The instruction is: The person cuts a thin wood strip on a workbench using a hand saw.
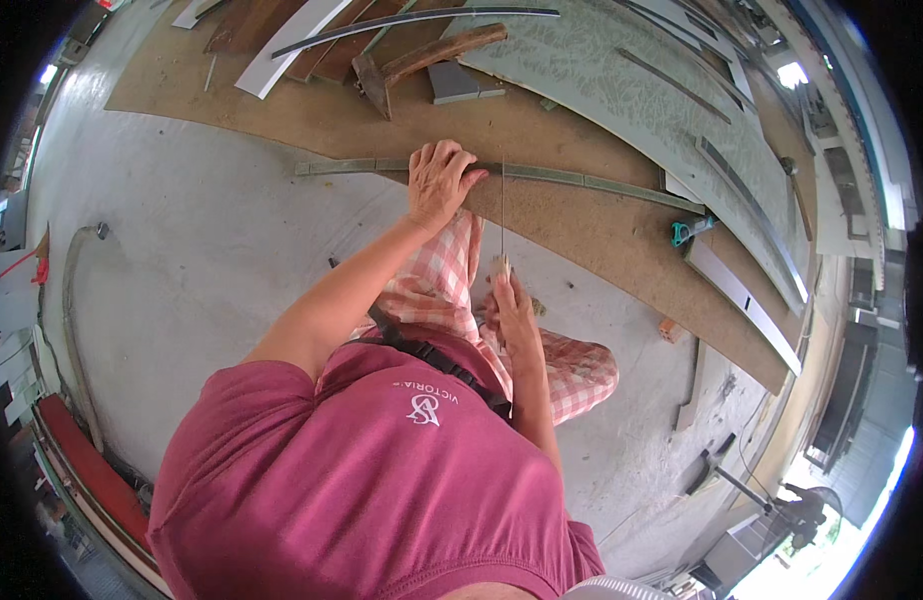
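A long, narrow grey-green strip (592, 182) lies along the brown board's near edge, its left end jutting out past the board. My left hand (440, 180) is closed over the strip, a little left of its middle. In my right hand (512, 305), fingers wrapped round the handle, is a handsaw (503, 215). Its thin blade, seen edge-on, points away from me and crosses the strip just right of my left hand. Whether the teeth have cut into the strip cannot be made out. My right fingers hide most of the handle.
The large brown board (382, 130) bears a hammer (412, 65), a grey block (462, 82), a patterned pale-green panel (602, 90) and several loose strips. A teal-handled tool (687, 230) lies at the right. A hose (72, 290) runs along the floor at left; a fan (807, 510) stands lower right.
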### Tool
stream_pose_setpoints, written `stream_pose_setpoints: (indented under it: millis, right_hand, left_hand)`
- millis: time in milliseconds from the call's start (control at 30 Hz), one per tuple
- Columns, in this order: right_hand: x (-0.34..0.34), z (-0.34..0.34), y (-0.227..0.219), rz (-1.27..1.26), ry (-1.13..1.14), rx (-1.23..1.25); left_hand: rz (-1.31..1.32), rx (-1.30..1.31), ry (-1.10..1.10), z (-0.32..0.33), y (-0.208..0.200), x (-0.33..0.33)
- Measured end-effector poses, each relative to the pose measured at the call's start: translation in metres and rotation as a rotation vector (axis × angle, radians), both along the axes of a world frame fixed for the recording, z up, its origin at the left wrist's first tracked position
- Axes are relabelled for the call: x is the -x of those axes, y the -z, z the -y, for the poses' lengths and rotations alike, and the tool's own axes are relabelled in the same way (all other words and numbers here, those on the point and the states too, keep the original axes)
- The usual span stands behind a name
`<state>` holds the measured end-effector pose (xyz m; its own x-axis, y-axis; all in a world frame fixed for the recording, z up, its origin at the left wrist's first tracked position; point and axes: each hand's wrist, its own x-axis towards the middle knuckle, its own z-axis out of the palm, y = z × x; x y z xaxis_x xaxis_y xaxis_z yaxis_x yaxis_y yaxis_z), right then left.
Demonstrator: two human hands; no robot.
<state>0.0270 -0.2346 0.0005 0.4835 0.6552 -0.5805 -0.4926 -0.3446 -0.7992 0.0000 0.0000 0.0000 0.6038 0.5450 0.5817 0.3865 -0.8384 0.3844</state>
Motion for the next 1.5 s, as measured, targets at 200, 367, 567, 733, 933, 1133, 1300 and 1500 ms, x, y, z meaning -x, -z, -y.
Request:
stream_pose_setpoints:
  millis: [200,367,567,733,933,1133,1300,1500]
  right_hand:
    - [-0.015,0.003,0.001,0.114,-0.055,-0.008]
    - [0.002,0.019,-0.009,0.122,-0.069,0.036]
    - [-0.02,-0.015,-0.012,0.066,-0.01,-0.032]
    - [0.001,0.025,0.013,0.156,-0.038,-0.014]
    - [-0.016,-0.011,-0.019,0.079,-0.017,0.012]
    - [-0.007,0.013,0.008,0.12,-0.044,0.006]
    - [-0.003,0.016,0.013,0.172,-0.034,0.033]
    - [-0.016,-0.015,-0.015,0.033,0.006,0.024]
  left_hand:
    - [0.062,-0.001,0.014,0.0,0.002,-0.018]
    - [0.032,0.003,0.0,-0.004,-0.001,-0.011]
    - [0.045,-0.013,0.012,0.001,0.0,-0.017]
    - [0.035,0.01,0.005,0.0,-0.002,-0.015]
    - [0.027,0.012,0.001,0.0,-0.003,-0.014]
    - [0.029,0.029,-0.001,0.0,0.001,-0.016]
    - [0.021,0.007,0.002,-0.001,-0.002,-0.015]
    - [0.054,-0.004,0.008,0.0,0.002,-0.016]
